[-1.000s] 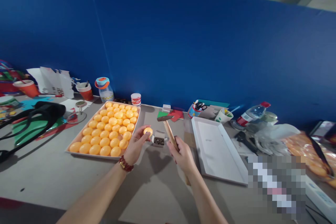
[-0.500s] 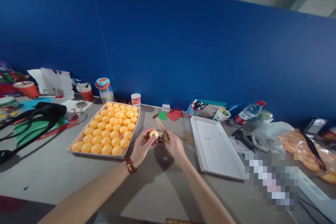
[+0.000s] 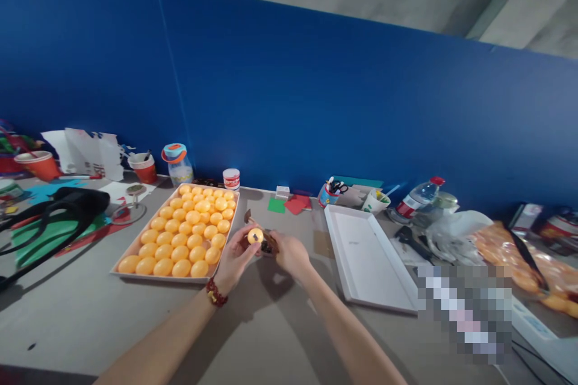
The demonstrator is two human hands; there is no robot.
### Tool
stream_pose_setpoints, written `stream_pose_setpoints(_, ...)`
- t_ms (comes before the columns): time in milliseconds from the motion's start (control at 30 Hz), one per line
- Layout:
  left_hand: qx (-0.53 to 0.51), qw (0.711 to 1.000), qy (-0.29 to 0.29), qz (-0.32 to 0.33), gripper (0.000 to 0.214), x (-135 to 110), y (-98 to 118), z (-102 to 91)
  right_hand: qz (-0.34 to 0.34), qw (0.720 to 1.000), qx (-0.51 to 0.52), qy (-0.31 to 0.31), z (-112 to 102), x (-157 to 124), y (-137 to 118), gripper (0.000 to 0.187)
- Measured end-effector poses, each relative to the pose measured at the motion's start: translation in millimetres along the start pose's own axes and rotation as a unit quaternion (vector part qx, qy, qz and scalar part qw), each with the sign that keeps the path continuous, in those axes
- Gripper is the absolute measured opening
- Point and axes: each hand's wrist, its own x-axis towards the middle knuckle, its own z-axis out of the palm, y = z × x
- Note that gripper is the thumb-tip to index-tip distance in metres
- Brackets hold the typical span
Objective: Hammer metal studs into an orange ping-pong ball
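Observation:
Near the table's middle, my left hand pinches an orange ping-pong ball. A small dark mark shows on the side of the ball facing me. My right hand, just to its right, is closed around a wooden-handled tool. The tool's small brown head points up and left behind the ball; its exact kind is unclear. A small container with dark contents lies between the hands, partly hidden. To the left stands a shallow white tray filled with rows of similar orange balls.
Another white tray lies at right. Behind are a pen cup, green paper, red paper and a small tub. A bottle and bagged orange balls sit right; a black strap left.
The ball and both hands have shifted slightly left in view. The tool has tipped further left, its head now behind the ball. The camera view has tilted slightly upward.

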Motion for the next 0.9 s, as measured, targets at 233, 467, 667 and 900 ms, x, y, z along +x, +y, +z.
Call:
stream_pose_setpoints(233, 0.005, 1.0, -0.002, -0.016, 0.04, -5.3, 1.7, 0.0, -0.009, 0.999, -0.018, -0.03, 1.2, 6.4, -4.0, 0.022)
stream_pose_setpoints(467, -0.004, 1.0, -0.026, 0.01, 0.038, -4.4, 1.2, 0.6, 0.007, 0.999, -0.021, -0.043, 4.5, 12.9, -5.5, 0.021)
stream_pose_setpoints(667, -0.013, 0.999, -0.031, 0.026, 0.028, -5.1, 1.4, 2.7, 0.017, 0.999, -0.006, -0.05, 4.3, 13.6, -7.9, 0.022)
stream_pose_setpoints(900, -0.019, 0.999, -0.027, 0.022, 0.029, -4.4, 2.4, 1.7, 0.028, 0.999, 0.037, -0.014, 8.4, 11.0, -6.4, 0.022)
